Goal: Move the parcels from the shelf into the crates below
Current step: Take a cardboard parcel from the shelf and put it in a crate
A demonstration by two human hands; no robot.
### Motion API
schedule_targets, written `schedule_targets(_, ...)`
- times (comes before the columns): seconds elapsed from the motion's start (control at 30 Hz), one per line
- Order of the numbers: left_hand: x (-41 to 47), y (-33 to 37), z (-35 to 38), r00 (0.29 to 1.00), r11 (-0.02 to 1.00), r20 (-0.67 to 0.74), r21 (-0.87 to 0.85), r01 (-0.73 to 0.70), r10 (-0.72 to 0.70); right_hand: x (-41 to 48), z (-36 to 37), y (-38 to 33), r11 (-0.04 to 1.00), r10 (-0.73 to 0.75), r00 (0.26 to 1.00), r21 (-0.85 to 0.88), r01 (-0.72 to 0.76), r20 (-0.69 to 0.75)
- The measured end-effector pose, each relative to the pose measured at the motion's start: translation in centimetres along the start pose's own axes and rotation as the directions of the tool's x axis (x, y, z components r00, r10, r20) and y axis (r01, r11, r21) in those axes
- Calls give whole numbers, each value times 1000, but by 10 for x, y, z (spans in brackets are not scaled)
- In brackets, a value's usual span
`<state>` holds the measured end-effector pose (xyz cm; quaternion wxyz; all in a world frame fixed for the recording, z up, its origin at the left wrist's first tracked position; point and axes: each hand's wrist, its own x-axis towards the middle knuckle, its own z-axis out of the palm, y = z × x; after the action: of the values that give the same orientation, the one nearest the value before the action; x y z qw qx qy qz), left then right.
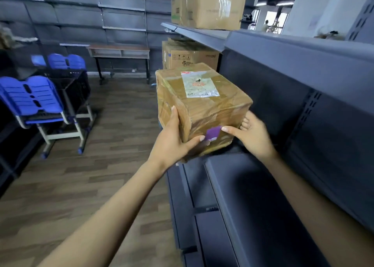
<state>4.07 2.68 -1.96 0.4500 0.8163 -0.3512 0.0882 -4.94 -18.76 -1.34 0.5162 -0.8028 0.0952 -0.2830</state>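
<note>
Now both hands, left (172, 143) & right (251, 137), clamp the parcel (202, 108); keep palms under it w/ level grip, lower slowly.

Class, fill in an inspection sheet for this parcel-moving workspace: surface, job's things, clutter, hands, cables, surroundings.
Surface: dark grey shelf, bare below the held parcel.
Job's things: taped cardboard parcel with white label and purple sticker; two larger boxes on the shelves behind; crates not seen.
Clutter: nothing seen.
Hands: left hand and right hand grip the parcel's opposite sides.
Cables: nothing seen.
Surroundings: blue chairs, desk, wood-look floor.
</note>
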Motion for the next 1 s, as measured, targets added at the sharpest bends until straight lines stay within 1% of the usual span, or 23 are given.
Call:
schedule_targets(0.17,-5,-55,-79,993,987,-116,157,26,-8,24,91,-32,989,-117,993,-82,119,35)
schedule_targets(0.3,-13,-108,-146,987,965,-160,260,35,8,41,178,-53,933,-265,961,-229,277,82)
schedule_targets(0.37,-16,-138,-180,985,948,-173,314,56,-1,50,224,-61,911,-325,940,-233,341,103)
schedule_targets(0.47,-23,-180,-226,978,934,-208,344,101,-29,61,291,-73,898,-372,920,-201,391,126)
schedule_targets(0.57,-27,-218,-267,970,919,-230,361,155,-74,71,351,-81,904,-372,918,-172,392,139)
schedule_targets(0.7,-29,-266,-309,966,921,-237,343,182,-103,84,424,-82,943,-285,947,-135,305,150)
schedule_targets(0.77,-27,-290,-321,962,925,-256,337,175,-89,92,455,-78,955,-252,955,-119,271,159)
schedule_targets(0.87,-17,-326,-333,957,923,-276,341,181,-86,108,493,-69,951,-254,954,-136,276,158)
schedule_targets(0.93,-3,-352,-338,951,923,-281,319,218,-128,126,515,-62,949,-248,956,-161,272,155)
schedule_targets(1.0,17,-379,-341,949,923,-268,298,245,-166,151,538,-54,955,-231,959,-150,256,167)
